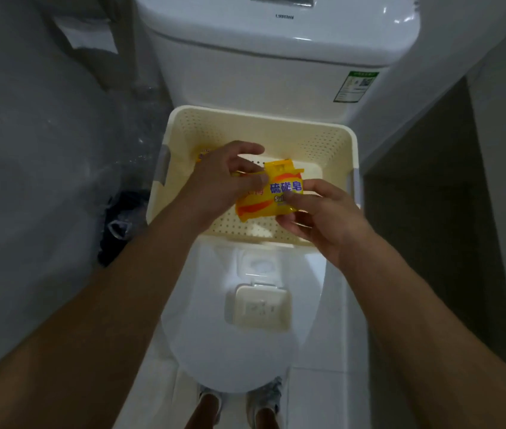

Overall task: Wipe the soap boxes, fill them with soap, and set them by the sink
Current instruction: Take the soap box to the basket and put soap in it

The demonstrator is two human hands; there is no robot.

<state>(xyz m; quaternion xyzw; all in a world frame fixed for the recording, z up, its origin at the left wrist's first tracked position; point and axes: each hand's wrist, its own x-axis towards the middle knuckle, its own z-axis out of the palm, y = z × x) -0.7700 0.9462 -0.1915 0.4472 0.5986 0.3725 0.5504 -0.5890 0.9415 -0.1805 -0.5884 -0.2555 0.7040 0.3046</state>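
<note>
Both hands hold a yellow soap packet (264, 199) with purple lettering above a cream perforated basket (323, 140). My left hand (223, 178) pinches the packet's upper left edge. My right hand (323, 218) grips its lower right corner with thumb on top. Another yellow packet (202, 154) peeks out behind my left hand inside the basket. An open cream soap box (259, 308), with nothing in it, sits on the closed toilet lid (214, 351) below the basket.
The basket rests on the toilet lid against the white cistern (276, 72). A dark bag (124, 224) lies on the floor at the left. Grey walls close in on both sides. My feet (239, 404) stand on white tiles.
</note>
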